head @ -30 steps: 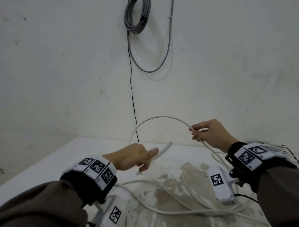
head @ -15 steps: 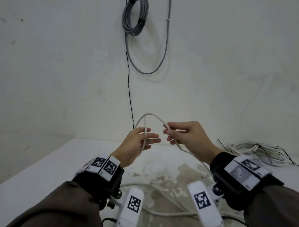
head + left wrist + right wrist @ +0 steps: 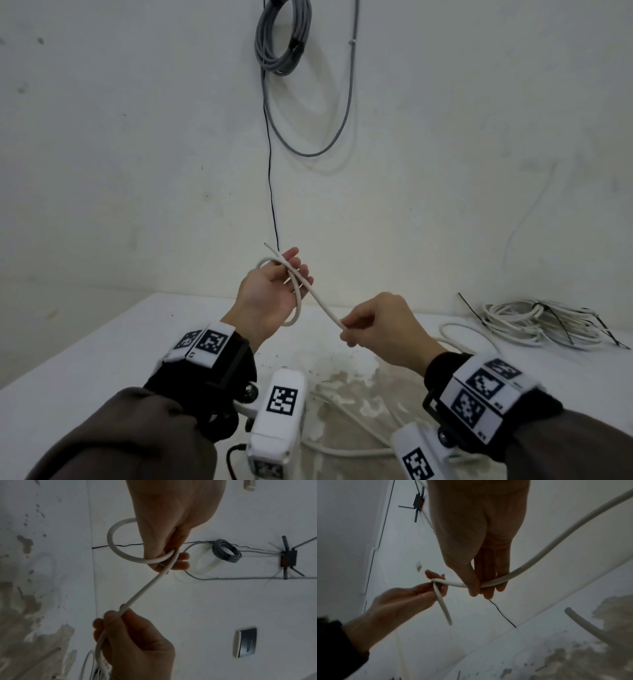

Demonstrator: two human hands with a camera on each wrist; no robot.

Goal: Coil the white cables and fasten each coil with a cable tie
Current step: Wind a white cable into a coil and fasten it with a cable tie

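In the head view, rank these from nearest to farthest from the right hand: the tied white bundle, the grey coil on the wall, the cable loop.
1. cable loop, left, in the left hand
2. tied white bundle, right, on the table
3. grey coil, high on the wall

Measured from the right hand.

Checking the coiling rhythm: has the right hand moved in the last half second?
Yes. The right hand, pinching the white cable, dropped down and rightward, away from the thin black wire on the wall.
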